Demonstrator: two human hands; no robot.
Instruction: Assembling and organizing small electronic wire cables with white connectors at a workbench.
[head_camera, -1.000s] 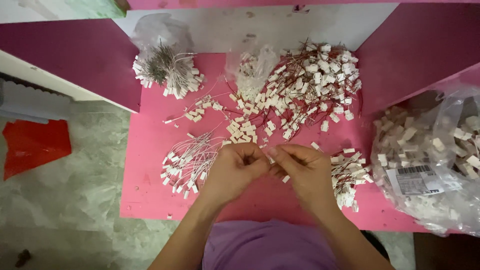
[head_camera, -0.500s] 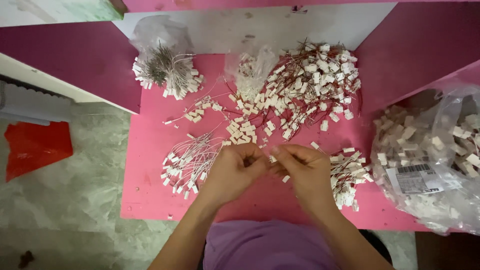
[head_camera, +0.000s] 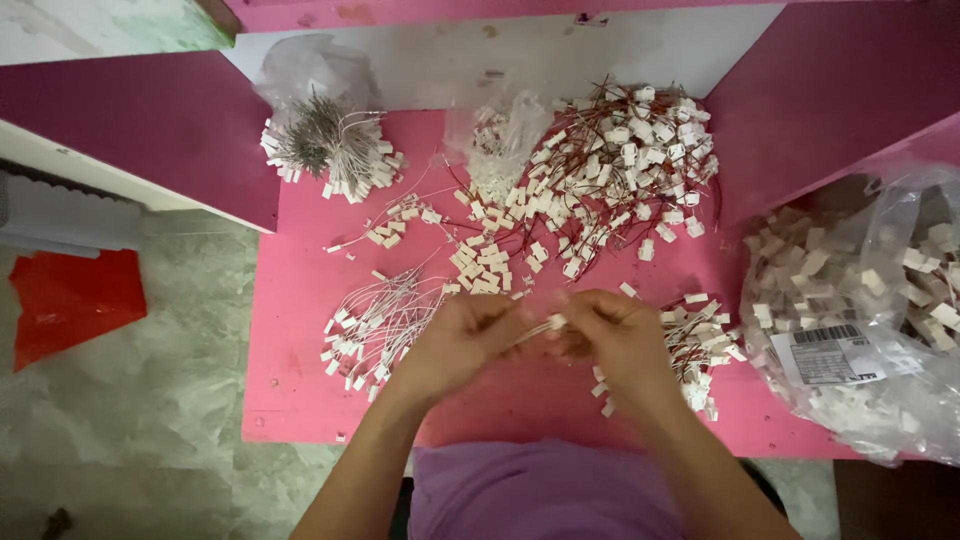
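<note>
A small white connector (head_camera: 556, 322) on thin wires sits pinched between the left hand (head_camera: 462, 340) and right hand (head_camera: 618, 338). Both hands hold it over the pink counter (head_camera: 290, 300). Loose connector piles (head_camera: 610, 170) lie on the far side.

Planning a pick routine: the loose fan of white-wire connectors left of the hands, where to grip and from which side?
Probably pinch the fan of white-wire connectors at its narrow wire end, upper right, coming from above. The wires converge there, while the white plugs splay to the lower left. The left hand lies close beside it.
</note>
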